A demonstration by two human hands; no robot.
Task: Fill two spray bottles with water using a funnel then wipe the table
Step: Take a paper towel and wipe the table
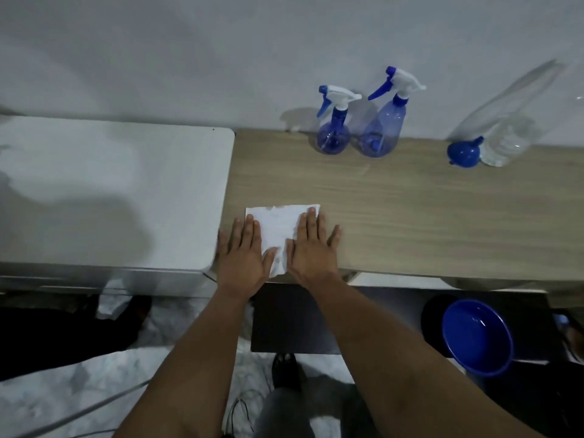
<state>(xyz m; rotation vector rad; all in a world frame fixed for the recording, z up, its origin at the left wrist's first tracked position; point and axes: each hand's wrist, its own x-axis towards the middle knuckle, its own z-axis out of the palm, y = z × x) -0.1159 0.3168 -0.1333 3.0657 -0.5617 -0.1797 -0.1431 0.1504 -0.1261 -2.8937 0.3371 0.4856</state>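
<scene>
A white paper towel lies flat on the wooden table near its front left corner. My left hand presses on the towel's left part with straight fingers. My right hand lies flat on its right part. Two blue spray bottles stand capped at the back by the wall, a short round one and a taller one touching it on the right. A blue funnel lies on its side at the back right, against a clear plastic water bottle.
A white appliance top adjoins the table on the left. Below the table's front edge at the right sits a blue basin on a dark surface. A dark stool or panel stands under the table between my forearms.
</scene>
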